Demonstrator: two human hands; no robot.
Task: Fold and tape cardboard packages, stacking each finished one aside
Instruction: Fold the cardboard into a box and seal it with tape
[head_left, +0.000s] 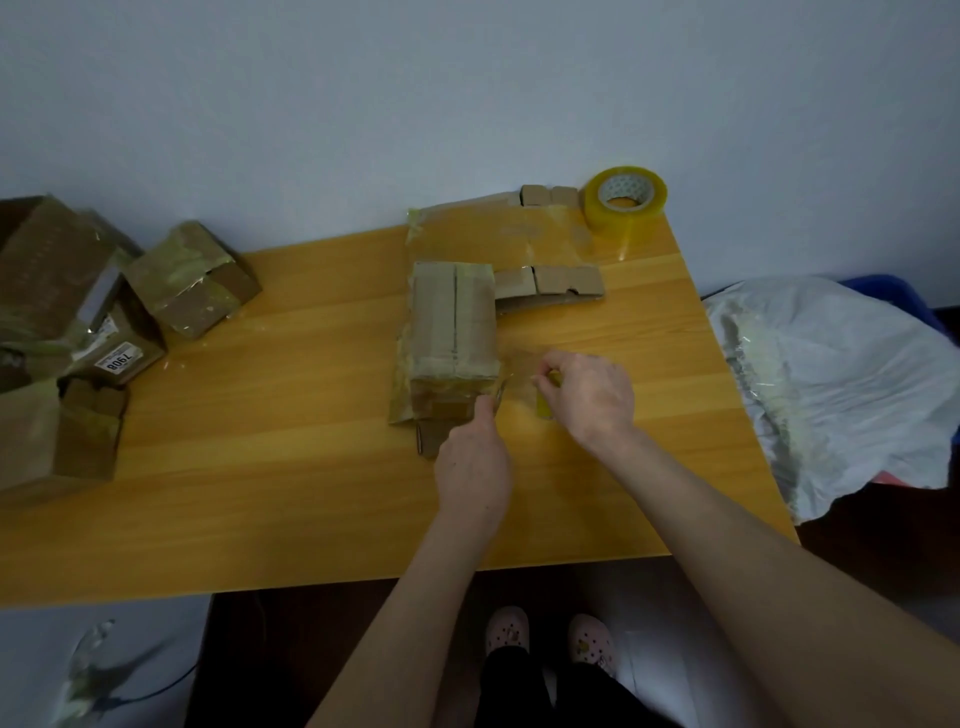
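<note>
A taped cardboard package (453, 317) lies on the wooden table (260, 415), its near end wrapped in yellowish tape. My left hand (474, 460) grips small scissors (500, 394), whose blades point at the package's near right corner. My right hand (592, 397), just right of the package, pinches a small yellow tape roll (545, 409) that it mostly hides. A strip of clear tape (519, 366) stretches from the package to that hand, and the scissor blades meet it.
Finished packages (67, 322) are piled at the table's left end. Flat cardboard (493, 226) and a folded piece (553, 283) lie behind the package. A large tape roll (626, 203) stands at the back right corner. A white plastic bag (831, 374) lies off the right edge.
</note>
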